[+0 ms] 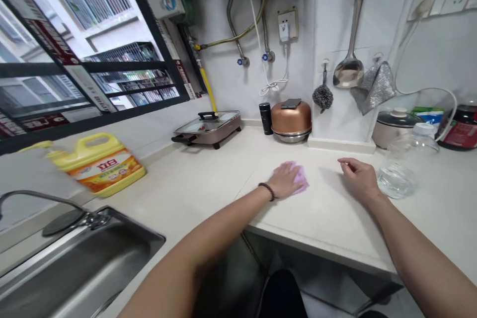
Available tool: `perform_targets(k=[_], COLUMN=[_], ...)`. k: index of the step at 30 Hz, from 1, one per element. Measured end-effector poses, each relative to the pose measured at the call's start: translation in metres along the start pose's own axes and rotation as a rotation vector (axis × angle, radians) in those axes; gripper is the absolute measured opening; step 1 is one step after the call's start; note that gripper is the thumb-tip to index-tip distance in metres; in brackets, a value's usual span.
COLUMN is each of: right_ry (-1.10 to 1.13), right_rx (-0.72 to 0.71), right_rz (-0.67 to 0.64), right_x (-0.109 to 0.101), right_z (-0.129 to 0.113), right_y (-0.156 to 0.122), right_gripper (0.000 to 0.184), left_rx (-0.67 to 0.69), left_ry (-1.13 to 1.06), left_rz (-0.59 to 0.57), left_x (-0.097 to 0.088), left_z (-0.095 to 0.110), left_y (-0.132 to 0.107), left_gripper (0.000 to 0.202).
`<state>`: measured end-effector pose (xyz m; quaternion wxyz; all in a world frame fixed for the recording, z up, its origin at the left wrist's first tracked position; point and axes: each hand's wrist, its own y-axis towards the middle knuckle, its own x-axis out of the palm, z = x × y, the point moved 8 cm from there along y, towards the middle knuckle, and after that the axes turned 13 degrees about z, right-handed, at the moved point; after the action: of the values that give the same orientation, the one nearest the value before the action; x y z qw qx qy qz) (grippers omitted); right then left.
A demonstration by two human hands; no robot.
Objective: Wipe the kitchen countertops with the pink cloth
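Note:
My left hand (283, 181) presses a pink cloth (300, 179) against the white countertop (208, 189). Its fingers rest over the cloth, whose edges stick out past them, and a dark beaded bracelet circles the wrist. To the right, my right hand (359, 177) is loosely closed, fingers curled, with nothing visible in it. A shadow lies on the counter beside this hand. Just right of it is a clear plastic bottle (397, 179) with liquid in the bottom, close to the wrist; whether they touch I cannot tell.
At left are a steel sink (85, 268), a faucet (44, 196) and a yellow detergent jug (102, 164). Along the back stand an electric pan (212, 126), a black flask (266, 118) and a copper-coloured bowl (290, 119) with a phone on top. A spatula (349, 69) hangs on the wall.

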<state>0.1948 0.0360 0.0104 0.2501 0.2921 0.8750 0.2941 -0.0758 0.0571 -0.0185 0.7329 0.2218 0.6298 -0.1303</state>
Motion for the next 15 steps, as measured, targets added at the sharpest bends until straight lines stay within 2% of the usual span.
perform_targets(k=[2,4,6,7,10,15], right_ry=[0.002,0.005,0.003,0.004,0.019,0.007], right_rx=[0.008,0.018,0.025,0.027,0.031,0.034], right_rz=[0.001,0.002,0.006,0.011,0.015,0.02], right_x=[0.001,0.003,0.005,0.006,0.009,0.011], right_z=[0.0,0.001,0.001,0.001,0.002,0.004], right_y=[0.0,-0.001,-0.001,-0.001,0.0,0.001], right_gripper=[0.043,0.042,0.041,0.041,0.039,0.037], left_rx=[-0.078,-0.116,-0.132,-0.131,-0.069,0.207], left_ry=[0.064,0.117,0.154,0.164,0.145,0.005], left_rz=[0.009,0.007,-0.001,-0.005,-0.024,-0.094], left_x=[-0.007,-0.011,-0.011,-0.011,-0.007,0.008], left_z=[-0.039,-0.066,-0.076,-0.074,-0.045,0.054], left_y=[-0.017,-0.032,-0.044,-0.049,-0.061,-0.069], left_gripper=[0.08,0.078,0.076,0.075,0.076,0.082])
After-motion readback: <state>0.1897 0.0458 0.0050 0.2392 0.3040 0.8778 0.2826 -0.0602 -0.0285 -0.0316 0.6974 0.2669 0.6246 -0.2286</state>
